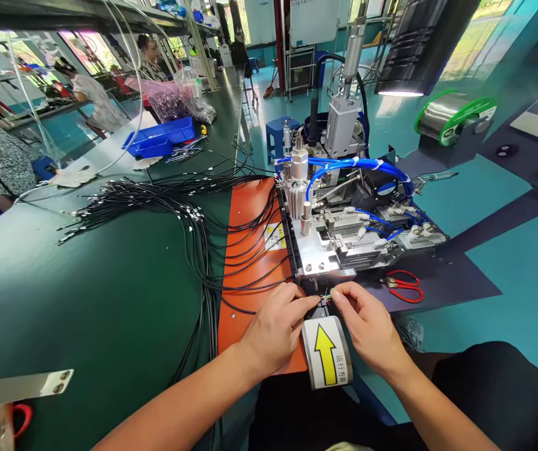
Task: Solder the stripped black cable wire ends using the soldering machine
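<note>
Both my hands meet at the front end of the machine's track. My left hand is closed, thumb and index finger together at the end of a black cable. Thin coloured wires fan out between my two hands. My right hand pinches the wires from the right side; its fingertips partly cover them. Just below is a metal guide plate with a yellow arrow label. Several black cables lie across the orange plate, their ends lined up along the machine's edge.
The metal machine with blue air tubes stands ahead. Red-handled cutters lie to its right. A solder spool hangs at the upper right. A cable bundle and a blue bin are on the green bench. Other people sit at far left.
</note>
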`<state>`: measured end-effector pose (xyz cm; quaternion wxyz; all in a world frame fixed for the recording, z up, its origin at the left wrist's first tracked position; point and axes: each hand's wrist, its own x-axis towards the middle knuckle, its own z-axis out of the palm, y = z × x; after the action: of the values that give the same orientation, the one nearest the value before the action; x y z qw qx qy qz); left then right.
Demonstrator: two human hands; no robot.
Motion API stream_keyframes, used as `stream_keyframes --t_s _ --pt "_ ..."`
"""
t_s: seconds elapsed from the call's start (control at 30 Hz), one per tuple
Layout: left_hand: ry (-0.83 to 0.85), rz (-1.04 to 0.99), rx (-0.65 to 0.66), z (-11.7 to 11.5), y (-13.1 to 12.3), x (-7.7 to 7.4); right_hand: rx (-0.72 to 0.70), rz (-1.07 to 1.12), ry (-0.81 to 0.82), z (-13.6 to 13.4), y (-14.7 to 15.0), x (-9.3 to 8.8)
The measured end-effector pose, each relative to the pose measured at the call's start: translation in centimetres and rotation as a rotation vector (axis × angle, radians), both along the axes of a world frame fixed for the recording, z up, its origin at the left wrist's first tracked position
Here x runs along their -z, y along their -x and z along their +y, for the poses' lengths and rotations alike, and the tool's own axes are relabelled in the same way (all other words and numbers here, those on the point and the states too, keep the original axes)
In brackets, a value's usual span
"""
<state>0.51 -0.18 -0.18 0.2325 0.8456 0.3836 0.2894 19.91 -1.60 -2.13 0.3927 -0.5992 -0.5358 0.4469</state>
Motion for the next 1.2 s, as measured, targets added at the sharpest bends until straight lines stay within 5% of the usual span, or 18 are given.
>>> stream_keyframes --t_s 1.2 --pt "-0.021 0.080 -0.015 0.05 -0.10 -0.33 0.034 0.048 0.014 -0.44 0.23 0.61"
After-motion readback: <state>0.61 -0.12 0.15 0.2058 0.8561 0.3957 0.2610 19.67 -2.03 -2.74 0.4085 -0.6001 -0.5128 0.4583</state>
